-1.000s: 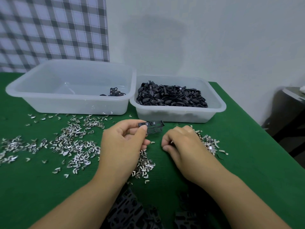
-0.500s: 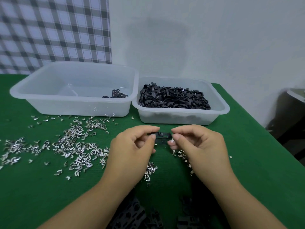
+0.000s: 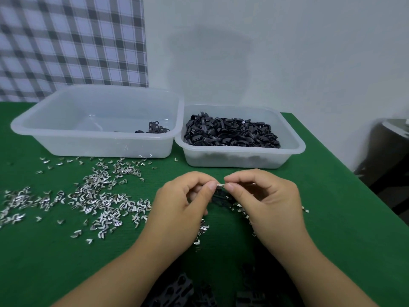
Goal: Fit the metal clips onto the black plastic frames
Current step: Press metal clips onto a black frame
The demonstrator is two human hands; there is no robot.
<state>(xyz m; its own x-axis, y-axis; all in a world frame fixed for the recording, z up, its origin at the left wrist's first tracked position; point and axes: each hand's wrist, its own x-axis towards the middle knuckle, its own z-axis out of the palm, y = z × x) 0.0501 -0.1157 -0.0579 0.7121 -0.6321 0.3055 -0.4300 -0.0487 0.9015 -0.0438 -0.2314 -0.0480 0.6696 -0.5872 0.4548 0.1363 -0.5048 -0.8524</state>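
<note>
Our right hand (image 3: 263, 198) left clip pile, came in to meet left hand (image 3: 186, 202). Both now pinch black frame (image 3: 220, 196) at table centre; silver clip (image 3: 220, 185) at frame's 12 o'clock edge under fingertips. We judge seating begun. Loose clips (image 3: 99, 198) at 9 o'clock.

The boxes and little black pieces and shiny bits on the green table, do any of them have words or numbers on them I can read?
No words or numbers show anywhere.
Big clear box: plain, no label.
Smaller clear box: plain, no label.
Black pieces: no marks visible, too small to be sure.
Shiny clips: too small and blurred to tell.
Checked cloth: only a pattern.
</note>
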